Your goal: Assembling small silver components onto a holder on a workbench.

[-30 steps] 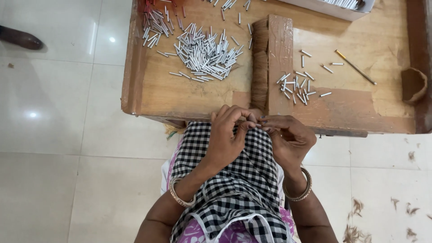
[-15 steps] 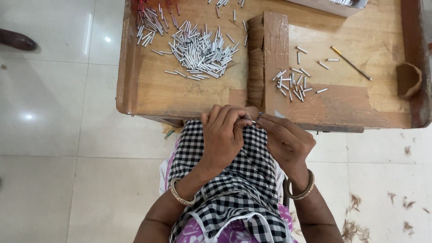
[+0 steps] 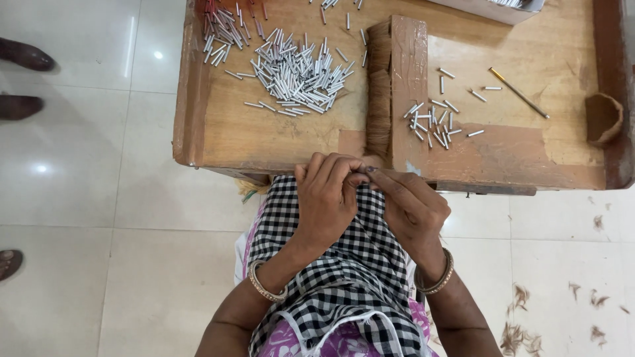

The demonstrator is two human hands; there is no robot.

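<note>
We see the left hand [image 3: 327, 198] and right hand [image 3: 410, 208] pinched shut together on a small dark tuft [image 3: 368, 170]. Large heap of short silver metal tubes [image 3: 297, 76] remains; few tubes [image 3: 433, 122] lie beside the brown wooden block [image 3: 407, 79].

Two hands meet at the table edge, left hand [image 3: 329, 198] and right hand [image 3: 413, 210], with one bangle [image 3: 263, 286] behind the left wrist. Beyond them lie two tube piles, the big pile [image 3: 297, 74] and small pile [image 3: 433, 122]. One gold rod [image 3: 519, 93] and one brown ring [image 3: 603, 119] sit far right.
</note>
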